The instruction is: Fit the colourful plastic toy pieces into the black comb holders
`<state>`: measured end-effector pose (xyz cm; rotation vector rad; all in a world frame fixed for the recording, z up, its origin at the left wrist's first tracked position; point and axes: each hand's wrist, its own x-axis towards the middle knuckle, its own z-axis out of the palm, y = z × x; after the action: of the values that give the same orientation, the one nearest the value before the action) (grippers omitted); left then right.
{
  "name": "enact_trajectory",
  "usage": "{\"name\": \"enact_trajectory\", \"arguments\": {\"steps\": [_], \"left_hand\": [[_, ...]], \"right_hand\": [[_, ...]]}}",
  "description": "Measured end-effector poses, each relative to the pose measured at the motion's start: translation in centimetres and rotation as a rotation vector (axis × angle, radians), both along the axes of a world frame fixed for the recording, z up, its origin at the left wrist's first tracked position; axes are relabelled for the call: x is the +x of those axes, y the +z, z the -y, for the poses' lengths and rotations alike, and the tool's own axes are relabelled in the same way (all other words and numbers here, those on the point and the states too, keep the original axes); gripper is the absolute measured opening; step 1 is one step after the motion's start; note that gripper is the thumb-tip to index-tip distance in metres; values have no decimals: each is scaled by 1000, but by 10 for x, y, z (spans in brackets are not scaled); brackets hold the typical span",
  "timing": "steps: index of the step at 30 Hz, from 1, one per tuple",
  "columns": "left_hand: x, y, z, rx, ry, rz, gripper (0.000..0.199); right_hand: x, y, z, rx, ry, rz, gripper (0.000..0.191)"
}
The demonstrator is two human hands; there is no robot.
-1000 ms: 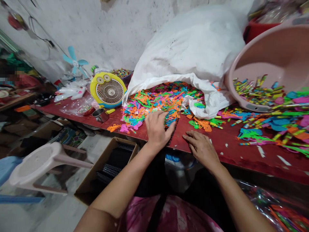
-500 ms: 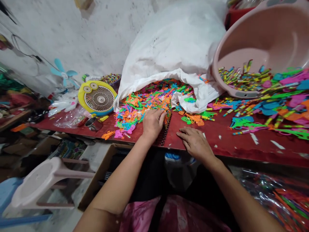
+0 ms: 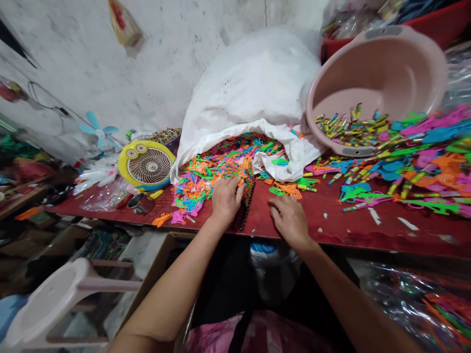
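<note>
A grey panel on the rim of a pink plastic basin (image 3: 353,151) bears marks too small to read, and a similar panel sits on the far rim; from this wide, warped view, they may be moulded lettering.

A heap of flat plastic pieces (image 3: 206,184) in orange, green, pink and blue spills from the mouth of a white woven sack (image 3: 250,83) onto a red table top (image 3: 353,230). The pieces are tangled and lie at about 11 o'clock from the person's seat at the table edge. Beside the heap's near right edge, a narrow black toothed strip (image 3: 242,215) lies slanted on the table, running from the pieces toward the table edge.

The left hand (image 3: 226,200) is open, palm down, with its fingers slightly spread over the heap and its side against the strip, gripping nothing visible. The right hand (image 3: 290,220) is loosely open and empty, fingers gently curved and pointing at 11 o'clock, just over the red surface and near a few orange pieces.

The basin lies tilted at about 1 o'clock, with yellow-and-green plastic tubes (image 3: 349,130) spilling at its mouth and more bright pieces (image 3: 415,166) scattered toward 2 o'clock. At 10 o'clock stand a yellow owl-faced electric fan (image 3: 147,165) and a steel cup (image 3: 141,203).
</note>
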<state>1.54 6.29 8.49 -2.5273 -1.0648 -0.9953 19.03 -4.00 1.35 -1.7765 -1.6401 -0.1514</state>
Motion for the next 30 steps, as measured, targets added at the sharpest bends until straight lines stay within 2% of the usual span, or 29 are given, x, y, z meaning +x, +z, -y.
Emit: {"name": "enact_trajectory", "arguments": {"steps": [2, 4, 8, 11, 13, 16, 19, 21, 24, 26, 28, 30], "left_hand": [[0, 1, 0, -29, -2, -9, 23], [-1, 6, 2, -68, -27, -1, 25], [-10, 24, 15, -18, -119, 155, 32], [-27, 28, 30, 61, -80, 391, 26], [-40, 17, 40, 27, -24, 536, 22], [-55, -18, 57, -125, 40, 643, 20], [-62, -56, 72, -263, 68, 574, 19], [-62, -74, 81, -281, 66, 459, 18], [-58, -87, 87, -268, 55, 310, 25], [-56, -91, 89, -279, 46, 236, 32], [-53, -94, 89, -306, 42, 178, 38], [-51, -97, 88, -330, 49, 150, 42]], "right_hand": [[17, 6, -1, 8, -170, 78, 24], [35, 13, -4, 0, -267, 174, 24], [66, 17, -12, -98, -257, 304, 26], [82, 15, -13, -115, -209, 385, 23], [91, 16, -13, -150, -200, 417, 22], [102, 24, -14, -324, -198, 370, 21], [112, 36, -16, -473, -160, 189, 20], [116, 41, -17, -531, -138, 14, 19], [115, 44, -12, -532, -147, -254, 13], [106, 44, -6, -447, -131, -357, 19], [91, 42, 0, -315, -55, -437, 29], [72, 38, 5, -249, 44, -559, 38]]}}
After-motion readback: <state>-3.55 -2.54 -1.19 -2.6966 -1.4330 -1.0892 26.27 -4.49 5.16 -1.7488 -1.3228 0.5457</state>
